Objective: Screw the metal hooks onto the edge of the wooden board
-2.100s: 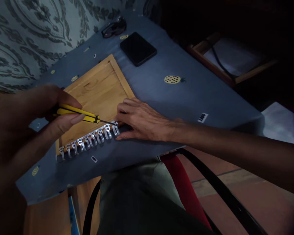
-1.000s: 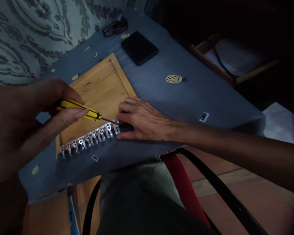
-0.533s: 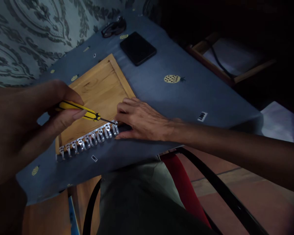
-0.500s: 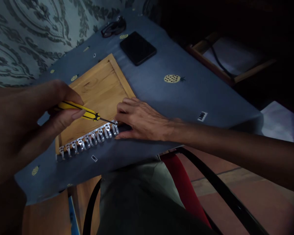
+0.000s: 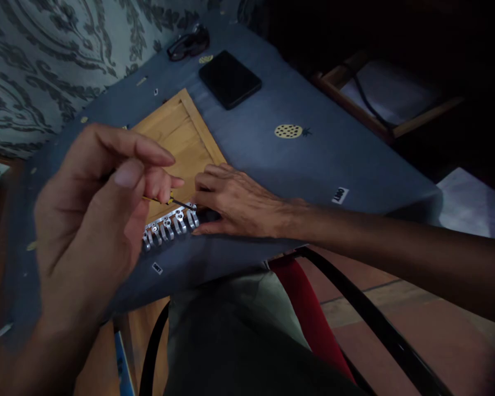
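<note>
A yellow and black screwdriver (image 5: 171, 199) is in my left hand (image 5: 107, 203), its handle mostly hidden by the fingers. The dark shaft reaches to the right end of a metal strip with curved clips (image 5: 167, 224), which runs along the near edge of a framed wooden board (image 5: 181, 140). My right hand (image 5: 235, 203) presses on the board's near right corner, fingers bent, with the thumb beside the last clip. The left part of the strip is behind my left hand.
A black phone (image 5: 230, 80) and dark glasses (image 5: 188, 44) lie on the blue patterned tablecloth (image 5: 334, 159), beyond the board. Patterned fabric (image 5: 74, 49) rises at the back left. A wooden frame (image 5: 429, 115) stands right of the table, and a red strap (image 5: 309, 313) hangs below.
My left hand has turned and moved right, its fingers now covering most of the screwdriver handle and part of the clip strip. The screwdriver tip and my right hand stay in place.
</note>
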Motion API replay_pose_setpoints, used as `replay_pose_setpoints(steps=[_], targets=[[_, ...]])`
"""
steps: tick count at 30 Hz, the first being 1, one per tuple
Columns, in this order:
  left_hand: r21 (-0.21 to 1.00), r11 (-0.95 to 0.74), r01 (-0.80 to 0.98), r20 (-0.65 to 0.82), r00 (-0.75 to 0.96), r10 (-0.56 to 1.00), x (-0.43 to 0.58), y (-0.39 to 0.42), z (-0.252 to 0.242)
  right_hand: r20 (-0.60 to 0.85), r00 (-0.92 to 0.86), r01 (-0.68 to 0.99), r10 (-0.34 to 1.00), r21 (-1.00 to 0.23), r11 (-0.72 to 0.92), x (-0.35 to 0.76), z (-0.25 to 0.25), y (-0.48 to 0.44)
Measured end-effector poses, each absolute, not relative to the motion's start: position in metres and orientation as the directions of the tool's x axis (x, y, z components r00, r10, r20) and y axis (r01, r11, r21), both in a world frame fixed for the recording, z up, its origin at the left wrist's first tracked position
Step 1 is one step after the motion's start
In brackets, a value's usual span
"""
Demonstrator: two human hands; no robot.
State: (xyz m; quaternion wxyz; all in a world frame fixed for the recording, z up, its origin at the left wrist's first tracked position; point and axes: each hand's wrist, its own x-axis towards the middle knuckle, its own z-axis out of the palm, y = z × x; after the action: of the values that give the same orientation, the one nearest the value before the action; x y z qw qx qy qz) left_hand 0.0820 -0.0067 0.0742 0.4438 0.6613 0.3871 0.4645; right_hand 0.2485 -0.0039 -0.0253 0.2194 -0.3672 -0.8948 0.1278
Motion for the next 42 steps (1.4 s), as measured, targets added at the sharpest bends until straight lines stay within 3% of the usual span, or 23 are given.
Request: replay_pose_setpoints(steps=[2, 7, 13, 16, 19, 23, 34, 39, 42], targets=[[0.931, -0.36, 0.054, 0.342, 0.205, 0.917, 0.102, -0.014, 0.07, 0.273, -0.634, 0.609, 0.724, -0.4, 0.685, 0.248, -0.024, -0.003], [0.935, -0.352, -0.043, 0.355, 0.069, 0.932, 0.114, -0.006, 0.067, 0.277, -0.637, 0.601, 0.719, -0.406, 0.689, 0.248, -0.024, -0.003], [0.951, -0.229, -0.206, 0.283, 0.287, 0.915, 0.099, 0.006, 0.068, 0.283, -0.636, 0.603, 0.718, -0.398, 0.691, 0.247, -0.025, -0.003], [0.943, -0.267, -0.197, 0.32, 0.321, 0.891, 0.089, 0.009, 0.065, 0.266, -0.64, 0.603, 0.721, -0.408, 0.686, 0.248, -0.024, -0.003], [0.924, -0.365, -0.117, 0.38, 0.155, 0.912, 0.087, 0.006, 0.064, 0.274, -0.644, 0.597, 0.715, -0.405, 0.693, 0.248, -0.024, -0.004], [0.924, -0.356, -0.14, 0.36, 0.005, 0.933, 0.094, -0.002, 0.066, 0.273, -0.641, 0.602, 0.717, -0.401, 0.691, 0.248, -0.025, -0.003], [0.936, -0.319, -0.146, 0.338, 0.127, 0.933, 0.102, 0.013, 0.071, 0.279, -0.641, 0.596, 0.715, -0.406, 0.693, 0.248, -0.024, -0.003], [0.932, -0.312, -0.184, 0.354, 0.28, 0.892, 0.099, 0.015, 0.073, 0.252, -0.642, 0.608, 0.724, -0.407, 0.681, 0.248, -0.022, -0.004], [0.934, -0.327, -0.142, 0.352, 0.221, 0.909, 0.097, 0.012, 0.071, 0.297, -0.634, 0.6, 0.714, -0.394, 0.696, 0.248, -0.026, -0.004]])
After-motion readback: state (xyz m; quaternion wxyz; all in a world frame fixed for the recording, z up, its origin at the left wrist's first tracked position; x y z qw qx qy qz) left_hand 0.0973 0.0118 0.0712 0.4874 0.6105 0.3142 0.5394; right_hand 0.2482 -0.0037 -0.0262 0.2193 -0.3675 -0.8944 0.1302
